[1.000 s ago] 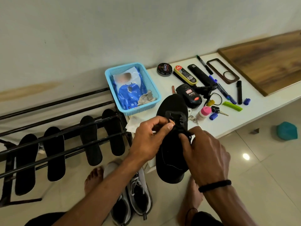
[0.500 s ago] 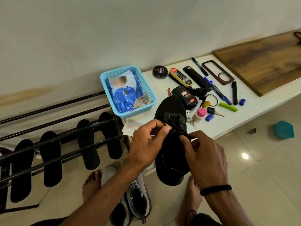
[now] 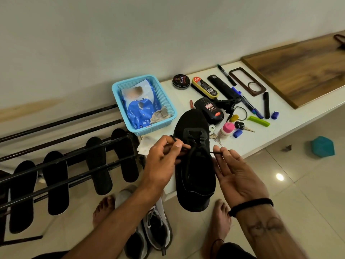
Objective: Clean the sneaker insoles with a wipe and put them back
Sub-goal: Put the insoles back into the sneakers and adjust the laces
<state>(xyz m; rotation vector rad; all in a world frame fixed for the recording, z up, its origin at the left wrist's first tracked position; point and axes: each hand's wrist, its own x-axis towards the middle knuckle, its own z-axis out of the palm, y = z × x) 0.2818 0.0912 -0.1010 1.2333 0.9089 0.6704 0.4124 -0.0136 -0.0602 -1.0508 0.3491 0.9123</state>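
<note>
- Head view: the black sneaker (image 3: 196,165) lies on the edge of the white counter (image 3: 280,135), its long axis running away from the person, toe toward the wall and heel overhanging the counter edge toward the floor.
- The left hand (image 3: 160,161) sits just left of the lacing; its thumb and fingers (image 3: 177,144) pinch one end of the black shoelace (image 3: 197,148), drawn out to the left.
- The right hand (image 3: 237,174) lies palm-up against the shoe's right side; its fingertips pinch the other lace end, while the remaining fingers stay loosely spread.
- The lace runs crosswise to the shoe's long axis, taut between the two hands, so any loosening or tying turns on pulling sideways, away from the tongue. Both hands are equally near.
- Four black insoles (image 3: 97,165) hang on the black shoe rack (image 3: 65,165) to the left, well apart from the shoe; the left hand is nearer them.
- A blue basket (image 3: 169,111) holding a blue wipes pack (image 3: 140,107) stands on the counter, beyond the left hand.
- A grey sneaker pair (image 3: 155,227) sits on the floor, partly covered by the left forearm.
- Hard to tell: whether this shoe already holds an insole, since the opening is dark; how the lace crosses the eyelets is lost in black on black.
</note>
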